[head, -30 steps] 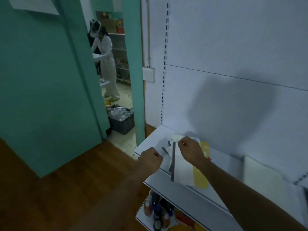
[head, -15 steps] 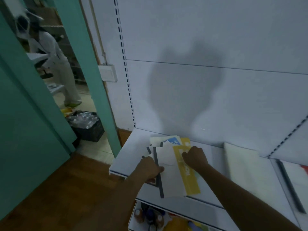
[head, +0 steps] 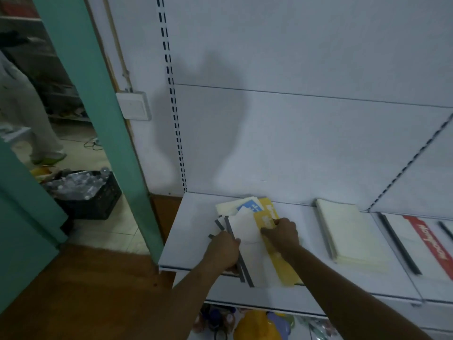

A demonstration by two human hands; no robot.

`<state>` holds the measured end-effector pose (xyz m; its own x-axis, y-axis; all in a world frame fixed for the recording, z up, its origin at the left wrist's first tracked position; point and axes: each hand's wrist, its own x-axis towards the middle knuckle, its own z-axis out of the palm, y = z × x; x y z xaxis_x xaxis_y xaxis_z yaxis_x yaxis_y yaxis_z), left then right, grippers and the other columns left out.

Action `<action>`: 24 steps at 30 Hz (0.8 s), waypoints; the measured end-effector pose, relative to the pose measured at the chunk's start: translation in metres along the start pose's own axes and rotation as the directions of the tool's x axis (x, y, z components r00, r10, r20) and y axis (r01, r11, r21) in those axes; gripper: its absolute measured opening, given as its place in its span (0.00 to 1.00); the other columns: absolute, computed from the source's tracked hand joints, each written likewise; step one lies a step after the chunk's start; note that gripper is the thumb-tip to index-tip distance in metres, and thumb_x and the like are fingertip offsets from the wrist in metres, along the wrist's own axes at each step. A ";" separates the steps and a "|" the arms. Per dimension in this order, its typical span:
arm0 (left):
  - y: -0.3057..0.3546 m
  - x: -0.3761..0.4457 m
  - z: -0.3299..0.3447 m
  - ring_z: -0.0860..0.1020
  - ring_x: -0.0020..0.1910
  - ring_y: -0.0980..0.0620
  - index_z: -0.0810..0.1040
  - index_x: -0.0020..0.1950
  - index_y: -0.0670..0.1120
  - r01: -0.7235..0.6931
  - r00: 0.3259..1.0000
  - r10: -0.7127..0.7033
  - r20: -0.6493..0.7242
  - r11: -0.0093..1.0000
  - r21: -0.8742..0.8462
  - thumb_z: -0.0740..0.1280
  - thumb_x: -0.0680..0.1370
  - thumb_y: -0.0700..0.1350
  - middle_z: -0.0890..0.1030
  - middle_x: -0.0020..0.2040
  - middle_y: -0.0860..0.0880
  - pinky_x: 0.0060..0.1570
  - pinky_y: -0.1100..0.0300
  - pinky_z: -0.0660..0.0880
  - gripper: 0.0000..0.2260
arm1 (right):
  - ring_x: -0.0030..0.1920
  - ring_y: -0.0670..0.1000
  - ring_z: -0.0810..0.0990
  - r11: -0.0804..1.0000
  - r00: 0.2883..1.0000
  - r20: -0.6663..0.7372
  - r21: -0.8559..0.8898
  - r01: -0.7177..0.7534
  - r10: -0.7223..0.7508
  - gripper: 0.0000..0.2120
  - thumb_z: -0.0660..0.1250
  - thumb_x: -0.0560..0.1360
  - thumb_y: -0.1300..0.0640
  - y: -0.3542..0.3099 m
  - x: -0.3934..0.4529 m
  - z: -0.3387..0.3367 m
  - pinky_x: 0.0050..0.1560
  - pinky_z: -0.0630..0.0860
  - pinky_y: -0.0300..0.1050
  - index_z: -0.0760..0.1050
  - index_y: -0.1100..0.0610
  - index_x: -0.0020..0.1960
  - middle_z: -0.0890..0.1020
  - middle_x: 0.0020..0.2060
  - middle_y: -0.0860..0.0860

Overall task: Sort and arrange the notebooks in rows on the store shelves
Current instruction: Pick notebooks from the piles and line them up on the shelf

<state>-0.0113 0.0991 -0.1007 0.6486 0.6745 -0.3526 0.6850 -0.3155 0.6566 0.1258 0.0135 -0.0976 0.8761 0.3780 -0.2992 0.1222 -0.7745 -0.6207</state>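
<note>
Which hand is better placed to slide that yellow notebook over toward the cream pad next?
Probably the right hand. It already grips the yellow notebook and sits on the side nearer the cream pad. The left hand holds the dark-spined notebooks at the far edge.

A teal door frame (head: 103,114) stands to the left of the white back panel (head: 306,143). A white wall switch (head: 133,106) sits on the wall just right of the frame. Through the doorway, a black crate (head: 93,195) full of clear plastic bottles (head: 76,185) rests on the tiled floor (head: 103,231). Behind it stands a person in pale clothing (head: 27,111), partly cut off. Brown wooden flooring (head: 85,290) covers the near left. Below, on a lower level, small bottles (head: 215,317) and a yellow item (head: 257,325) lie blurred.
</note>
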 end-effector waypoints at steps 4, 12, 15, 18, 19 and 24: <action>0.008 0.000 -0.006 0.79 0.54 0.42 0.76 0.57 0.37 0.012 0.999 -0.013 -0.040 0.999 -0.034 0.53 0.83 0.50 0.79 0.57 0.38 0.53 0.53 0.77 0.19 | 0.47 0.56 0.79 0.981 1.000 0.024 0.195 -0.004 0.000 0.23 0.73 0.68 0.52 0.002 -0.003 -0.014 0.44 0.79 0.51 0.69 0.60 0.57 0.79 0.49 0.56; 0.056 -0.007 0.002 0.76 0.57 0.43 0.70 0.63 0.40 -0.051 0.999 0.050 -0.009 0.969 -0.242 0.53 0.82 0.55 0.77 0.60 0.42 0.54 0.57 0.71 0.20 | 0.45 0.51 0.79 0.904 0.987 -0.153 0.428 0.029 0.041 0.23 0.70 0.73 0.51 0.014 -0.024 -0.046 0.45 0.79 0.48 0.66 0.55 0.62 0.78 0.49 0.52; 0.082 -0.010 0.030 0.76 0.55 0.47 0.69 0.64 0.44 -0.168 0.970 0.211 0.123 0.942 -0.289 0.62 0.80 0.50 0.77 0.61 0.45 0.53 0.58 0.72 0.16 | 0.52 0.53 0.78 0.906 0.950 -0.288 0.423 0.009 0.125 0.23 0.68 0.74 0.50 0.043 -0.037 -0.077 0.53 0.76 0.48 0.67 0.57 0.65 0.78 0.55 0.53; 0.120 -0.028 0.069 0.77 0.52 0.47 0.71 0.59 0.46 -0.242 0.919 0.326 0.221 0.910 -0.337 0.64 0.79 0.44 0.79 0.57 0.44 0.54 0.53 0.76 0.10 | 0.51 0.52 0.76 0.877 0.898 -0.367 0.479 -0.042 0.243 0.22 0.68 0.74 0.51 0.091 -0.054 -0.123 0.53 0.74 0.47 0.68 0.58 0.64 0.78 0.57 0.54; 0.135 -0.039 0.083 0.78 0.51 0.46 0.71 0.59 0.46 -0.249 0.892 0.356 0.278 0.902 -0.354 0.63 0.79 0.44 0.79 0.56 0.44 0.51 0.52 0.77 0.10 | 0.51 0.52 0.75 0.858 0.870 -0.400 0.511 -0.049 0.288 0.22 0.68 0.75 0.51 0.109 -0.060 -0.141 0.53 0.74 0.47 0.68 0.58 0.64 0.77 0.57 0.54; 0.204 -0.099 0.156 0.82 0.40 0.43 0.66 0.62 0.47 -0.266 0.690 0.467 0.554 0.874 -0.406 0.56 0.82 0.45 0.77 0.55 0.42 0.26 0.58 0.77 0.09 | 0.49 0.54 0.74 0.785 0.723 -0.511 0.616 -0.069 0.465 0.22 0.68 0.75 0.52 0.200 -0.103 -0.223 0.48 0.72 0.47 0.67 0.58 0.64 0.76 0.56 0.56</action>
<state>0.1155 -0.1365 -0.0362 0.9506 -0.0518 -0.3059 0.2920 -0.1839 0.9386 0.1638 -0.2936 -0.0295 0.9287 -0.3456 -0.1345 -0.2519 -0.3217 -0.9127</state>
